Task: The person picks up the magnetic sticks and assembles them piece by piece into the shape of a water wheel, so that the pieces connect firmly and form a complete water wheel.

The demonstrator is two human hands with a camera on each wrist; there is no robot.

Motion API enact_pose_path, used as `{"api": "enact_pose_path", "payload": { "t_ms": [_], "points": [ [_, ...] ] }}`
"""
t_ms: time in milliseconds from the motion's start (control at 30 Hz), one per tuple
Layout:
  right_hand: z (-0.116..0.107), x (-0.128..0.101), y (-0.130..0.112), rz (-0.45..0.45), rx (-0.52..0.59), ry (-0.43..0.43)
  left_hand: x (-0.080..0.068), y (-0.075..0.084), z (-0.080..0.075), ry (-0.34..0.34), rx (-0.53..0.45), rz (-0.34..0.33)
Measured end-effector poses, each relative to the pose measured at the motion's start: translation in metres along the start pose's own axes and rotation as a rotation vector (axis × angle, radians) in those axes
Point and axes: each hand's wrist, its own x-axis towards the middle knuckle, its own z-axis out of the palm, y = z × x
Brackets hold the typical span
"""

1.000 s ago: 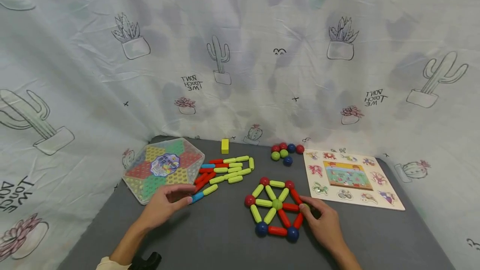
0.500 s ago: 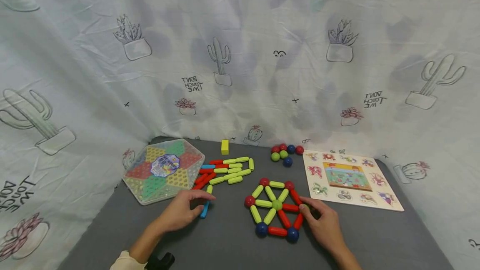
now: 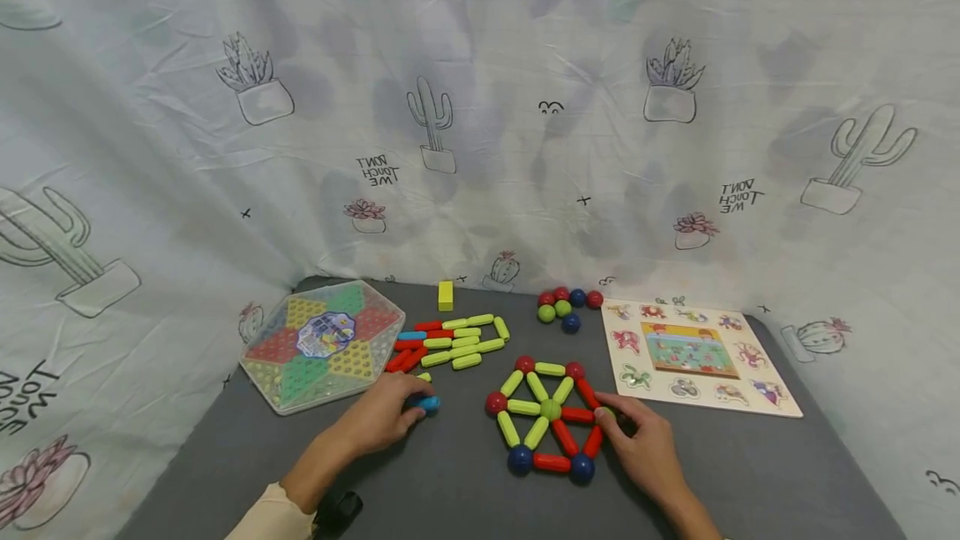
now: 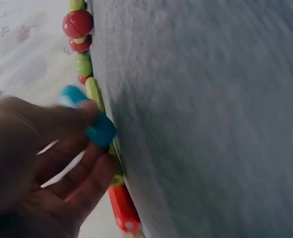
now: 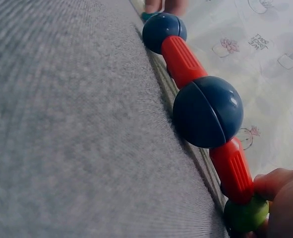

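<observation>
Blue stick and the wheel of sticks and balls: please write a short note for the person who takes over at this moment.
Left hand pinches the blue stick, lifted beside the loose stick pile.
Right hand touches the green ball at the right rim of the wheel.
Done: hub, spokes and most of the rim are joined.
Left: probably the blue stick goes into the wheel; spare balls wait behind it.

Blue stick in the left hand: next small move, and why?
Probably carry the blue stick rightwards to the wheel. The left hand pinches it just left of the wheel, apart from the loose stick pile. The right hand steadies the green ball at the wheel's right rim.
</observation>
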Motion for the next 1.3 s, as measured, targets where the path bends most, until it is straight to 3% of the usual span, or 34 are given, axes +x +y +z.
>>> {"api": "enact_pose_path", "payload": {
  "t_ms": [200,400,533,700,933,1100,1300],
  "points": [
    [-0.001,-0.001,-0.001,-0.003,0.020,0.011,0.024,0.049,0.018,0.079,-0.373,-0.090],
    [0.001,-0.002,0.002,0.012,0.040,-0.024,0.062,0.091,0.052,0.102,-0.526,-0.048],
    [0.003,-0.002,0.005,0.012,0.079,-0.041,0.080,0.107,0.069,0.064,-0.530,-0.048],
    [0.003,-0.001,0.007,-0.014,0.105,-0.041,0.089,0.116,0.079,0.034,-0.504,-0.070],
    [0.003,-0.001,0.006,-0.053,0.138,-0.055,0.085,0.116,0.070,-0.039,-0.416,-0.032],
    [-0.002,0.005,0.004,-0.025,0.178,-0.110,0.082,0.118,0.065,-0.084,-0.382,-0.029],
    [-0.015,0.046,0.010,-0.037,0.229,-0.186,0.081,0.119,0.066,-0.089,-0.383,-0.027]
  ]
}}
